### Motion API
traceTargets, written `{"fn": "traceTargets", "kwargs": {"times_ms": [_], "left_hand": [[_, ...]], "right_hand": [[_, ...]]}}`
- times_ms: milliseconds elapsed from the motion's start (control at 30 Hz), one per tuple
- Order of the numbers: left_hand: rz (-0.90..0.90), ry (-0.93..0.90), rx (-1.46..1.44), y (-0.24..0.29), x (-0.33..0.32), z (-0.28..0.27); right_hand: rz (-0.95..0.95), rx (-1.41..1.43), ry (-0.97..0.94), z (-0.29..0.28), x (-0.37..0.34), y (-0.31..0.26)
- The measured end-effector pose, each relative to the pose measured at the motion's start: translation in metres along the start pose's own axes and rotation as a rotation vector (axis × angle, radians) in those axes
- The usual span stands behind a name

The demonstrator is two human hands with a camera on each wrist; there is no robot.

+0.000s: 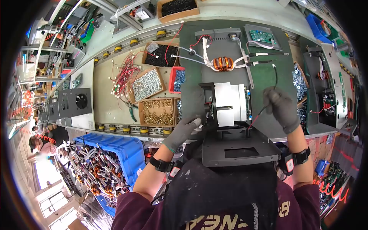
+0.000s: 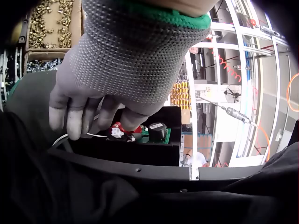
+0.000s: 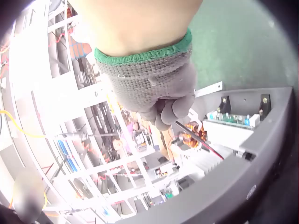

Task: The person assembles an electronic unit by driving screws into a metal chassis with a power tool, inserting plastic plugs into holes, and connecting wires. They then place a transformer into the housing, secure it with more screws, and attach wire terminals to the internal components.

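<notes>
My gloved left hand (image 1: 183, 132) is at the left side of a black metal housing (image 1: 239, 147). Its fingers hold a thin white wire with a small white plug (image 2: 117, 132) close by the thumb. Inside the housing, the left wrist view shows a round black part (image 2: 158, 132) and red wires. My gloved right hand (image 1: 281, 107), on the other side, grips a black-and-red cable (image 3: 201, 140) between curled fingers. One end of this cable runs down into the housing; the other rises past the hand to a white tip. A white block (image 1: 230, 103) stands between both hands.
On the bench behind lie a copper-wound coil (image 1: 223, 64) with thick leads and a green circuit board (image 1: 262, 36). Boxes of silver screws (image 1: 147, 85) and brass parts (image 1: 156, 118) stand left, beside cutters (image 1: 132, 113). A blue crate (image 1: 132, 153) is at lower left.
</notes>
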State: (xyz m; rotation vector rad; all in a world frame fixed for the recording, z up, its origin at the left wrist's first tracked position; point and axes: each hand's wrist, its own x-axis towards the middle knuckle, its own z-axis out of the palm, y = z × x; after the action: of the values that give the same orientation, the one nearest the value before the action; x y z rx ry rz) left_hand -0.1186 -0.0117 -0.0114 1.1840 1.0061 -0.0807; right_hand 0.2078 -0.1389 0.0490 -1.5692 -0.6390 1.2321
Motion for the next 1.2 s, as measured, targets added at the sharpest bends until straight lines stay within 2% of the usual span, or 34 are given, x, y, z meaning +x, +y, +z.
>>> {"fn": "traceTargets", "kwargs": {"times_ms": [33,67,133,200,300,367,400,433,500,533,667,733,767,800,833,867,900,967,1000,1033,1100,1167,1200], "left_hand": [[-0.043,-0.013,-0.026,-0.005,0.002,0.002],[-0.138,-0.046,-0.196,-0.005,0.000,0.005],[-0.143,-0.040,-0.208,0.001,0.000,0.014],[-0.146,-0.035,-0.213,0.004,0.001,0.016],[-0.021,-0.102,-0.190,0.004,0.008,0.010],[0.081,-0.023,-0.055,0.002,0.011,0.004],[0.129,0.075,0.005,0.002,0.017,-0.002],[0.133,0.080,0.005,0.005,0.021,-0.005],[0.283,0.504,0.608,0.024,0.026,-0.003],[0.474,0.607,0.767,0.023,0.037,-0.003],[0.489,0.561,0.633,0.016,0.074,0.000],[0.422,0.405,0.823,0.012,0.095,-0.009],[0.433,0.412,0.822,0.032,0.096,-0.013],[0.279,0.469,1.016,0.063,0.091,-0.017],[0.116,0.526,1.202,0.088,0.084,-0.019],[0.359,0.583,1.297,0.099,0.078,-0.017],[0.359,0.604,1.291,0.104,0.079,-0.014],[0.772,0.711,1.710,0.115,0.083,-0.010],[0.713,0.483,1.634,0.123,0.082,-0.017],[0.716,0.487,1.634,0.125,0.086,-0.023],[0.685,0.467,1.862,0.131,0.100,-0.034],[0.691,0.497,1.880,0.137,0.120,-0.042],[0.613,0.508,1.830,0.137,0.131,-0.044]], "right_hand": [[-0.018,0.031,0.040,-0.011,0.002,0.006],[-0.022,0.027,0.039,-0.026,0.004,0.010],[-0.065,0.206,0.253,-0.051,0.006,0.015],[-0.075,0.174,0.280,-0.063,0.003,0.007],[-0.099,0.207,0.278,-0.076,0.004,0.016],[-0.002,0.259,0.352,-0.079,0.004,0.031],[0.036,0.299,0.360,-0.085,0.006,0.045],[0.031,0.300,0.357,-0.090,0.006,0.058],[0.141,0.428,0.356,-0.098,0.003,0.080],[0.159,0.455,0.346,-0.100,0.001,0.087],[0.225,0.510,0.388,-0.101,-0.002,0.109],[0.247,0.507,0.375,-0.104,0.001,0.134],[0.272,0.498,0.362,-0.105,0.003,0.143],[0.339,0.544,0.391,-0.104,0.004,0.148],[0.326,0.538,0.383,-0.103,0.004,0.153],[0.362,0.513,0.395,-0.102,0.004,0.157],[0.398,0.488,0.403,-0.101,0.008,0.158],[0.377,0.472,0.393,-0.097,0.017,0.159],[0.367,0.461,0.403,-0.096,0.020,0.158],[0.363,0.460,0.403,-0.096,0.022,0.157],[0.360,0.396,0.384,-0.091,0.026,0.150],[0.355,0.380,0.372,-0.088,0.025,0.145],[0.357,0.356,0.347,-0.089,0.023,0.145]]}}
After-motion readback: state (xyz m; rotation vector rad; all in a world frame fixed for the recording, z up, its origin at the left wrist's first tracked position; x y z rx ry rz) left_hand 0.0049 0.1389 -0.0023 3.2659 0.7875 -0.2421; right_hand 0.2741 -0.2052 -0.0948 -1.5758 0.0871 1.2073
